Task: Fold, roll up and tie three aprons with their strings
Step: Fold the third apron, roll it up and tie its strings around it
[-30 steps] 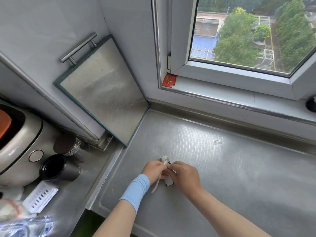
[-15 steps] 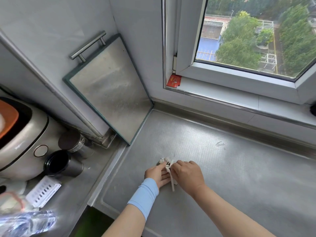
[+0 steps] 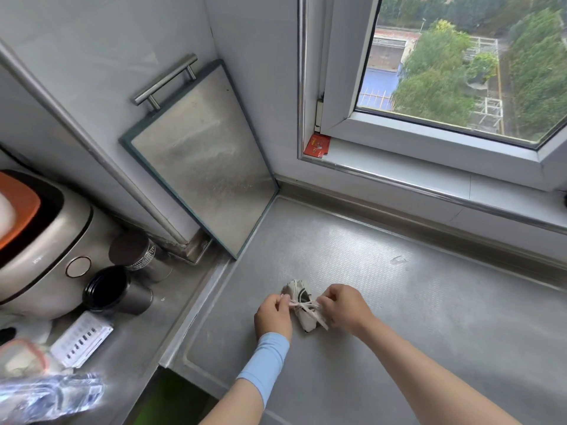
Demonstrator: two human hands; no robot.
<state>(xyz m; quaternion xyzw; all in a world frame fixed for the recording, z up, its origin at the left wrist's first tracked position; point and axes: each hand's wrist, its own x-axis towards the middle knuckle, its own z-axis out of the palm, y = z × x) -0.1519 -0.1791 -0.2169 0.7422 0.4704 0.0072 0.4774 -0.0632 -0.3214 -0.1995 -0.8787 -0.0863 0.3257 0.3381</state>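
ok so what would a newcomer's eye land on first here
The left hand and right hand, low in the middle, each pinch a string stretched across a small rolled apron on the steel counter. Behind, a metal board with a bar handle leans in the wall corner; the window at top right looks down on trees.

Left hand point(image 3: 273, 315) and right hand point(image 3: 345, 308) pinching strings point(image 3: 302, 305) across rolled apron point(image 3: 302, 306), steel counter point(image 3: 429, 317)

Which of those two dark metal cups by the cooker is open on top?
The nearer cup: its black hollow mouth shows. The cup behind it has a flat, closed top.
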